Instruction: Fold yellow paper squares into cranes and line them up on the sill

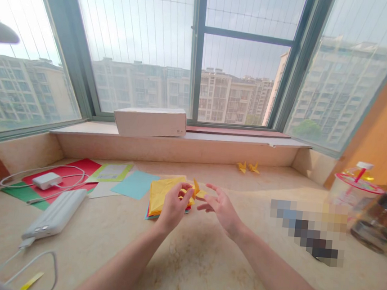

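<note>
Bare forearms [125, 258] come in from the bottom edge, over a beige stone-look surface [202, 272]. Left hand [176, 202]: thumb and fingers pinched on a yellow folded paper piece [195, 189], with one point sticking up. Right hand [220, 206]: fingers spread and lightly bent, just beside the piece's right tip; cannot tell if they touch it. Hands are near each other, apart, with the piece between them, mid-surface.

Behind and beside the left hand, stack of paper [162, 196], yellow on top, other colors at the lower edges. Left of the stack: light blue sheet [136, 184], yellow-green bordered sheet [92, 177], red paper [91, 167], green paper [39, 201]. White adapter [47, 180] lies on the red, its cable looped around. White power bank [55, 214] nearer the camera, cable plugged in at the near end. Yellow strip [32, 281] at lower left.

Two small yellow folded birds [242, 167] near the back wall, right of center. Right side: pixelated patch [307, 236], clear cup with pink rim and straw [345, 192], dark-lidded jar [376, 226]. White box [149, 123] on the windowsill [231, 138], windows behind, buildings outside.
</note>
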Motion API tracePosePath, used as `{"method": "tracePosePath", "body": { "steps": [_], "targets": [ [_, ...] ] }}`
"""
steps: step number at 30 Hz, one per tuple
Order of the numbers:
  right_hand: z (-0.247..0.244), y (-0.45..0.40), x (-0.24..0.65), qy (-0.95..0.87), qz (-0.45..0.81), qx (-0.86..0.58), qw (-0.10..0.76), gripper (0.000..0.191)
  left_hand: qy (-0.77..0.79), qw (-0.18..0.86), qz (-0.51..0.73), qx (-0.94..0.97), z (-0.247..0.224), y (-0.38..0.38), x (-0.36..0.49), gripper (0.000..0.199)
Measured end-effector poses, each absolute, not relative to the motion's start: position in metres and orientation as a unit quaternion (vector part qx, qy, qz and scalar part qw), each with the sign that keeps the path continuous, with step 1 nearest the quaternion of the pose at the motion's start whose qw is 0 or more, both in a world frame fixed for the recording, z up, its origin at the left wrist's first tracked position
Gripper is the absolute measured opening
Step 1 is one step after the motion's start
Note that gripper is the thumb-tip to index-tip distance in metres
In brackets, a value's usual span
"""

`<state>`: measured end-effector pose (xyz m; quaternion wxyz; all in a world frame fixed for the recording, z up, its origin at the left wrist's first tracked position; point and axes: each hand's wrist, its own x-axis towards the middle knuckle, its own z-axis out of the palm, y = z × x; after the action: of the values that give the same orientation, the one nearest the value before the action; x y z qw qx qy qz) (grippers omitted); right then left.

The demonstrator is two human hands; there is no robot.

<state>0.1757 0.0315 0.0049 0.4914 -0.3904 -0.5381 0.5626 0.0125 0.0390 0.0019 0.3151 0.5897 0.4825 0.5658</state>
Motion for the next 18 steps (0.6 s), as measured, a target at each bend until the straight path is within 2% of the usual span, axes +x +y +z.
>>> {"method": "tracePosePath", "body": {
  "steps": [5,9,11,15,18],
  "targets": [
    [0.006,0.033,0.18,-0.567,0.562,-0.406,0.445,0.053,0.508,0.293,0.558,0.588,0.003,0.043,0.007,0.028],
    [-0.001,0.047,0.192,-0.629,0.342,-0.479,0.508,0.043,0.511,0.247,0.525,0.634,0.0,0.045,0.006,0.024],
    [-0.003,0.052,0.197,-0.671,0.283,-0.455,0.512,0.035,0.486,0.232,0.501,0.678,-0.001,0.043,0.006,0.021],
    [-0.001,0.052,0.199,-0.744,0.26,-0.378,0.486,0.018,0.431,0.199,0.465,0.747,-0.001,0.039,0.007,0.017],
    [0.001,0.051,0.198,-0.753,0.27,-0.355,0.485,0.016,0.425,0.188,0.462,0.756,0.0,0.038,0.005,0.019]
  ]
}}
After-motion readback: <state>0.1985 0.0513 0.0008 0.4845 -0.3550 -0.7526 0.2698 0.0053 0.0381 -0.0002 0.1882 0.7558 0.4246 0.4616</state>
